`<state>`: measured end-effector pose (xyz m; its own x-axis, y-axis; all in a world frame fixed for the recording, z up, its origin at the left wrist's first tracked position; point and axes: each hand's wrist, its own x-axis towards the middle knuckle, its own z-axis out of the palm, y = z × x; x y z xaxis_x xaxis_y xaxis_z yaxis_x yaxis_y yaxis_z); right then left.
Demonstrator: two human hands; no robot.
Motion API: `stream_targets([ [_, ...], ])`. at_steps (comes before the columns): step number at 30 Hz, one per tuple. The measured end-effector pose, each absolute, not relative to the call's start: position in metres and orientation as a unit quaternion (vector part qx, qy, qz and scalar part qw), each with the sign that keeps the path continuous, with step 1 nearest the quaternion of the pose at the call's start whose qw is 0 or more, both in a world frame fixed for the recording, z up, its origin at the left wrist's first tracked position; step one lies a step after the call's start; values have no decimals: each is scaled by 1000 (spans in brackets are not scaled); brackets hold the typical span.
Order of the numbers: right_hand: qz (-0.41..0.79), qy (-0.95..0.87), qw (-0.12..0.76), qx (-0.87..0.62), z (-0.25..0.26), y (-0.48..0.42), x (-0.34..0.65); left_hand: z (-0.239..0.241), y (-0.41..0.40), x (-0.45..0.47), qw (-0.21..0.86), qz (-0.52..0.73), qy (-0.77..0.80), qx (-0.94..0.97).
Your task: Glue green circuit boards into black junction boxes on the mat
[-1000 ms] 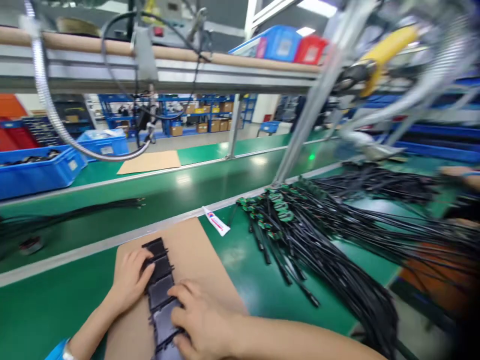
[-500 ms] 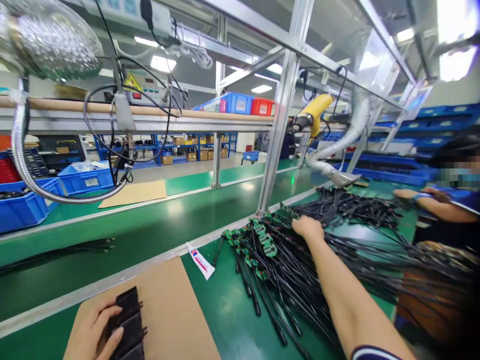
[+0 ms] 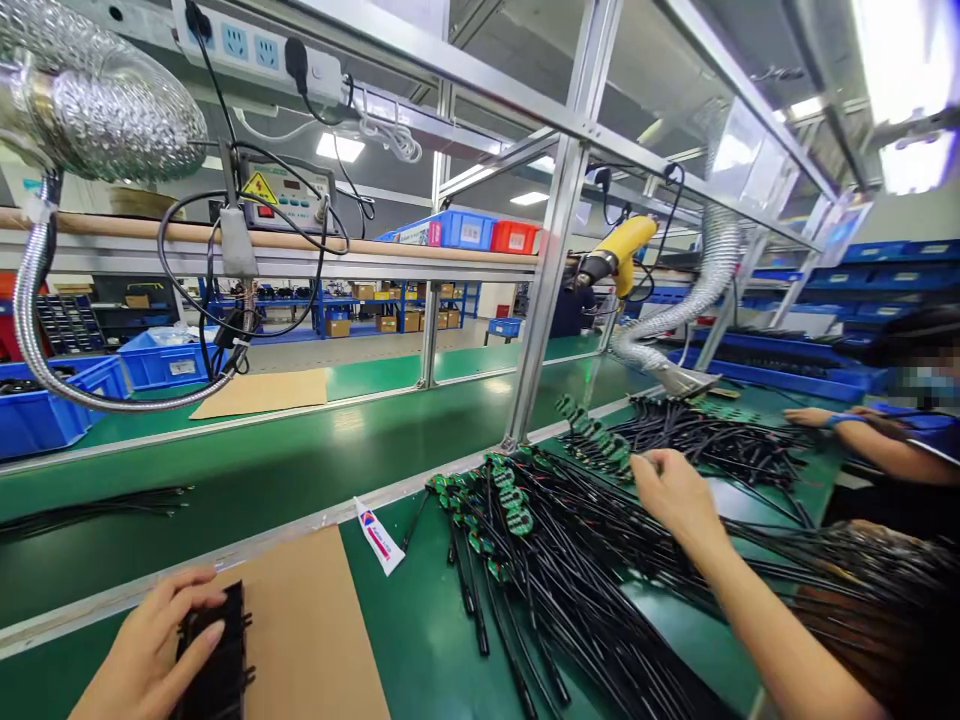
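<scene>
My left hand (image 3: 161, 635) is closed around a black plastic housing (image 3: 217, 665), thumb and fingers on its sides, at the lower left. The housing rests on a brown cardboard sheet (image 3: 300, 620). Out to the right, my right hand (image 3: 675, 495) pinches the near end of a strip of green circuit boards (image 3: 592, 435), which tilts up toward the metal post. Below it lies a heap of black cables (image 3: 570, 570) with small green boards at their far ends. A second strip of green boards (image 3: 512, 497) lies on that heap.
A white tube (image 3: 379, 540) lies beside the cardboard. A metal post (image 3: 544, 290) rises behind the cables. A yellow heat gun (image 3: 619, 255) and a flexible silver duct (image 3: 705, 280) hang at the right. A co-worker's hand (image 3: 810, 417) is by another cable pile (image 3: 712, 435).
My right hand has come up and to the right from the cable heap, with a strip of circuit boards now in its fingers. My left hand stays on the housing. The view has shifted slightly.
</scene>
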<state>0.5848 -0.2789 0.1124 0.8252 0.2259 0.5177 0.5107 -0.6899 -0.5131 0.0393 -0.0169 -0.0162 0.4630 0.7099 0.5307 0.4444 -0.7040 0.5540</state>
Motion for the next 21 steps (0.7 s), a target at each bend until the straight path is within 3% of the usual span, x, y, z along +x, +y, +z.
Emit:
stream_targets([
  [3,-312,-239,418,-819,102,-306,503,50,-48,103,224,380,232,867],
  [6,-387,-304,469,-733,76,-303,401,110,-97,175,347,330,131,868],
  [10,-386,-446,480,-650,46,-261,301,144,-153,224,495,304,57,812],
  [16,-340,-528,484,-609,54,-226,239,135,-156,203,466,450,74,758],
  [21,-136,-710,505,-471,91,-309,215,153,-122,151,405,605,-12,686],
])
